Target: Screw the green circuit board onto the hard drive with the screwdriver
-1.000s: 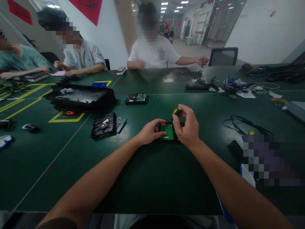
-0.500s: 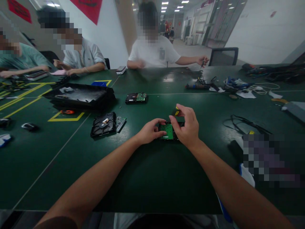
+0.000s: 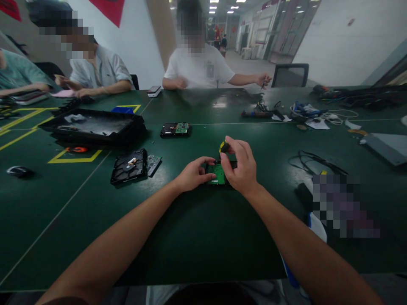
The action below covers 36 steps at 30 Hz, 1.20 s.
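Observation:
A hard drive with a green circuit board (image 3: 216, 173) lies on the green table in front of me. My left hand (image 3: 195, 173) is closed around its left end, thumb on the near part of the board and fingers at the far edge. My right hand (image 3: 241, 166) grips the yellow-and-black handle of a screwdriver (image 3: 224, 147), held upright above the drive's far edge. The tip is too small to make out where it meets the drive. Part of the drive's right end is hidden behind my right hand.
Left of my hands lie an opened black drive (image 3: 129, 167) and a loose circuit board (image 3: 154, 164). Another hard drive (image 3: 175, 129) sits farther back, near a black tray (image 3: 95, 125). Cables (image 3: 314, 163) lie to the right. Co-workers sit across the table.
The whole view has shifted, so the things appear farther left. The screwdriver handle now stands more clear of my right fingers. My left hand keeps its hold on the drive.

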### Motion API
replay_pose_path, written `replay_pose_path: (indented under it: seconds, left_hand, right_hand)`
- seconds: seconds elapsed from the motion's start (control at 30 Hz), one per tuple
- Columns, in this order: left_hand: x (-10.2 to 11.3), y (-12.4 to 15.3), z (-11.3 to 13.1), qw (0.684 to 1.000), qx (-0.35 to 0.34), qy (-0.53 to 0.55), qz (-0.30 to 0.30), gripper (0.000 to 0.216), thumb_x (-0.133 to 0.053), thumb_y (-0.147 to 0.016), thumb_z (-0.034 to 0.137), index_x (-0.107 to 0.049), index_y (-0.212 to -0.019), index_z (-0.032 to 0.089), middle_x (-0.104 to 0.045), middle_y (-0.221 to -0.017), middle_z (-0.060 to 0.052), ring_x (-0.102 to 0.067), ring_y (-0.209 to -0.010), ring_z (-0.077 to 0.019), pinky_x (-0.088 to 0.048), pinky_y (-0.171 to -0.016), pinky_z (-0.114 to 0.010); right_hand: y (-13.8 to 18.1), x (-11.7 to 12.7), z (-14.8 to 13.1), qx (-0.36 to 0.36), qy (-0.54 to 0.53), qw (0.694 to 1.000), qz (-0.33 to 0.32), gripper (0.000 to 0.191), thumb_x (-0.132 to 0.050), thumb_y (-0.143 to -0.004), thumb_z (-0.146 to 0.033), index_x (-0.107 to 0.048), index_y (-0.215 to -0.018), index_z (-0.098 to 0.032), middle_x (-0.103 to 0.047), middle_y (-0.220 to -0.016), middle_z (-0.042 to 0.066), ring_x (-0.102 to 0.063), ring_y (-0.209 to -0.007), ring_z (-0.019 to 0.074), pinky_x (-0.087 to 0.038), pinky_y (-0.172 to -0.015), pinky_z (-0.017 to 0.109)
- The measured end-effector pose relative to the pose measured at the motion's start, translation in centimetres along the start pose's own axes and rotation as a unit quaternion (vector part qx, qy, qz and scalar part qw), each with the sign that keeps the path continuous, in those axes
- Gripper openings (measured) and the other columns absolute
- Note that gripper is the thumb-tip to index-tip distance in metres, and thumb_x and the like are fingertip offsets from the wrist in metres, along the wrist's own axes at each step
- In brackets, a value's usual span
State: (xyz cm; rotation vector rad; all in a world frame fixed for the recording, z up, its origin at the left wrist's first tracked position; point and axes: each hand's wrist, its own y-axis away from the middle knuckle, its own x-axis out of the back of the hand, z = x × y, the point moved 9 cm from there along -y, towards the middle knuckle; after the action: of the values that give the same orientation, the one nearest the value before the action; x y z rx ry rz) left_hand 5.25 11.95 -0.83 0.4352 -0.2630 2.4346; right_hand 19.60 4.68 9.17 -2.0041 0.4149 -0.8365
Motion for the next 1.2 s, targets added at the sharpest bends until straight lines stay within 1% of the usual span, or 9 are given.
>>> replay_pose_path:
  seconds: [0.13, 0.23, 0.37, 0.57, 0.8, 0.9, 0.97, 1.07, 1.2]
  left_hand:
    - [-0.05, 0.04, 0.14, 1.0, 0.002, -0.003, -0.001, 0.056, -0.079, -0.086, 0.027, -0.056, -0.136, 0.022, -0.064, -0.129, -0.009, -0.053, -0.058, -0.0044, -0.042, -0.049, -0.019]
    - [0.0, 0.05, 0.29, 1.0, 0.004, -0.012, 0.003, 0.054, -0.08, -0.086, 0.026, -0.057, -0.135, 0.02, -0.066, -0.125, -0.009, -0.051, -0.056, -0.0041, -0.041, -0.048, -0.018]
    - [-0.06, 0.05, 0.27, 1.0, 0.015, -0.018, -0.001, 0.054, -0.08, -0.086, 0.024, -0.056, -0.133, 0.017, -0.069, -0.111, -0.007, -0.051, -0.056, -0.0043, -0.037, -0.047, -0.017]
    - [-0.07, 0.06, 0.11, 1.0, 0.011, -0.007, 0.001, 0.054, -0.079, -0.086, 0.026, -0.056, -0.135, 0.021, -0.064, -0.13, -0.01, -0.05, -0.056, -0.0027, -0.039, -0.047, -0.017]
    - [-0.01, 0.04, 0.04, 1.0, 0.007, -0.01, 0.003, 0.054, -0.08, -0.085, 0.025, -0.057, -0.134, 0.02, -0.065, -0.125, -0.009, -0.05, -0.056, -0.0029, -0.04, -0.048, -0.017]
    - [0.02, 0.07, -0.18, 1.0, 0.011, -0.011, 0.003, 0.054, -0.08, -0.086, 0.026, -0.057, -0.135, 0.019, -0.066, -0.121, -0.008, -0.051, -0.056, -0.0033, -0.039, -0.047, -0.018]
    - [0.0, 0.09, -0.27, 1.0, 0.014, -0.013, 0.0, 0.055, -0.08, -0.087, 0.026, -0.056, -0.136, 0.019, -0.067, -0.115, -0.007, -0.051, -0.055, -0.0038, -0.039, -0.047, -0.018]
    - [-0.02, 0.1, -0.14, 1.0, 0.014, -0.018, 0.0, 0.055, -0.08, -0.087, 0.026, -0.056, -0.136, 0.018, -0.067, -0.103, -0.003, -0.049, -0.054, -0.0045, -0.038, -0.047, -0.018]
    - [-0.04, 0.08, 0.03, 1.0, 0.02, -0.02, 0.004, 0.053, -0.08, -0.086, 0.026, -0.057, -0.133, 0.018, -0.066, -0.094, -0.001, -0.047, -0.053, -0.0045, -0.036, -0.046, -0.017]
  right_hand:
    - [0.21, -0.12, 0.61, -0.016, -0.02, 1.0, 0.001, 0.053, -0.056, -0.1, -0.021, -0.043, -0.151, -0.03, -0.059, -0.14, 0.012, -0.069, -0.11, 0.0251, -0.064, -0.094, 0.046]
    - [0.2, 0.18, 0.64, -0.011, -0.015, 1.0, 0.02, 0.051, -0.063, -0.098, -0.022, -0.047, -0.146, -0.028, -0.062, -0.132, 0.011, -0.07, -0.103, 0.0233, -0.065, -0.088, 0.043]
    - [0.01, 0.34, 0.29, 0.001, -0.015, 1.0, 0.025, 0.048, -0.065, -0.097, -0.024, -0.05, -0.142, -0.028, -0.061, -0.128, 0.01, -0.066, -0.109, 0.0253, -0.065, -0.084, 0.042]
    - [0.24, 0.07, 0.98, -0.017, -0.031, 0.999, 0.019, 0.049, -0.058, -0.099, -0.021, -0.045, -0.147, -0.029, -0.059, -0.137, 0.012, -0.068, -0.112, 0.0277, -0.063, -0.093, 0.049]
    - [0.0, 0.27, 0.48, -0.002, -0.011, 1.0, 0.016, 0.049, -0.061, -0.099, -0.023, -0.047, -0.146, -0.031, -0.06, -0.129, 0.01, -0.065, -0.113, 0.0273, -0.064, -0.09, 0.048]
    - [0.0, 0.21, 0.38, 0.001, -0.027, 0.999, 0.016, 0.049, -0.056, -0.101, -0.02, -0.044, -0.148, -0.029, -0.058, -0.136, 0.012, -0.063, -0.121, 0.0274, -0.063, -0.097, 0.048]
    - [0.02, 0.24, 0.49, -0.002, -0.032, 0.999, 0.021, 0.049, -0.055, -0.101, -0.019, -0.043, -0.148, -0.029, -0.059, -0.138, 0.012, -0.064, -0.121, 0.0271, -0.062, -0.098, 0.048]
    - [-0.02, 0.42, 0.48, 0.003, -0.024, 0.999, 0.029, 0.047, -0.059, -0.1, -0.02, -0.046, -0.145, -0.029, -0.061, -0.132, 0.011, -0.066, -0.115, 0.0257, -0.064, -0.094, 0.046]
    - [-0.1, 0.57, 0.17, 0.013, -0.016, 0.999, 0.026, 0.047, -0.063, -0.099, -0.02, -0.049, -0.143, -0.028, -0.061, -0.128, 0.011, -0.063, -0.118, 0.0263, -0.063, -0.094, 0.045]
